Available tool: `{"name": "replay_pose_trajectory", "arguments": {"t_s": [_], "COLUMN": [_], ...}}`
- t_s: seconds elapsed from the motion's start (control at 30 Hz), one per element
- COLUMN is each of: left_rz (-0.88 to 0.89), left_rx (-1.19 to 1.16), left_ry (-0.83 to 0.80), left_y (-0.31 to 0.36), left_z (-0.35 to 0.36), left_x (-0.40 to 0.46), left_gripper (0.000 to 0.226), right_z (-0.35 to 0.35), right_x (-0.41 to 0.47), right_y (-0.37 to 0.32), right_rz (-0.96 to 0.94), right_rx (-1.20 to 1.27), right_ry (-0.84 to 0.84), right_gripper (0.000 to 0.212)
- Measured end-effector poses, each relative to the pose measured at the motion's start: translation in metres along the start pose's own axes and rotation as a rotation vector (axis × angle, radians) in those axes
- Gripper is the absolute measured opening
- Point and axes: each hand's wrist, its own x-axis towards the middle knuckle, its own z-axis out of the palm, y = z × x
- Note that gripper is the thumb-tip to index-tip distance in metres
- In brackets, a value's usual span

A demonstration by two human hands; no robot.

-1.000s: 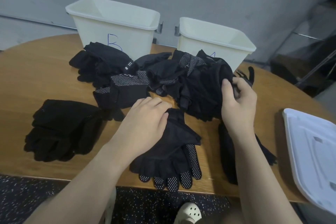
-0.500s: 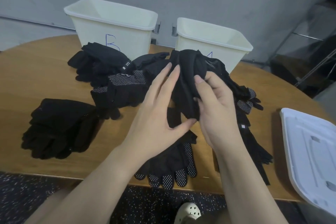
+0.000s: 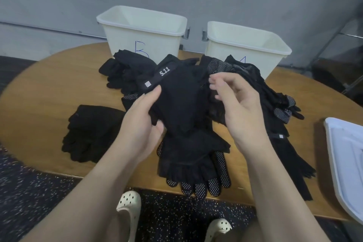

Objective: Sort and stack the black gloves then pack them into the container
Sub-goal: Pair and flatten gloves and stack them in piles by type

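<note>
Above the near stack [image 3: 193, 155], we hold one glove [image 3: 176, 104] in our left hand [image 3: 144, 124], its cuff pointing away-left. Our right hand [image 3: 239, 108] hovers just beside it, fingers loosely curled, gripping nothing.

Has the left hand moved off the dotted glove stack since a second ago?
Yes. The left hand has lifted off the dotted stack and now grips a raised glove, toward bin B.
</note>
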Motion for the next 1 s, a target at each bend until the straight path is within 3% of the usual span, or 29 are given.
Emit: {"name": "replay_pose_trajectory", "arguments": {"t_s": [0.2,0.27,0.5,0.7,0.9,1.0], "left_rz": [-0.049,-0.048,0.067,0.354,0.565,0.608], "left_rx": [0.208,0.233,0.433,0.505,0.660,0.734], "left_ry": [-0.076,-0.068,-0.134,-0.017,-0.149,-0.228], "left_y": [0.006,0.006,0.003,0.000,-0.005,-0.012], "left_z": [-0.011,-0.010,-0.019,-0.018,-0.011,-0.008], "left_x": [-0.007,-0.009,-0.001,0.003,-0.003,-0.005], "left_gripper": [0.027,0.024,0.029,0.022,0.018,0.020], "right_z": [0.002,0.006,0.001,0.000,0.021,0.026], "right_x": [-0.014,-0.016,-0.012,-0.018,-0.038,-0.044], "right_y": [0.007,0.007,0.014,0.022,0.011,0.008], "right_rz": [0.196,0.180,0.225,-0.027,-0.237,-0.179], "right_rx": [0.008,0.014,0.077,-0.250,-0.259,-0.277], "right_ry": [-0.228,-0.215,-0.152,0.039,-0.066,-0.093], "right_gripper": [0.020,0.010,0.009,0.014,0.009,0.027]}}
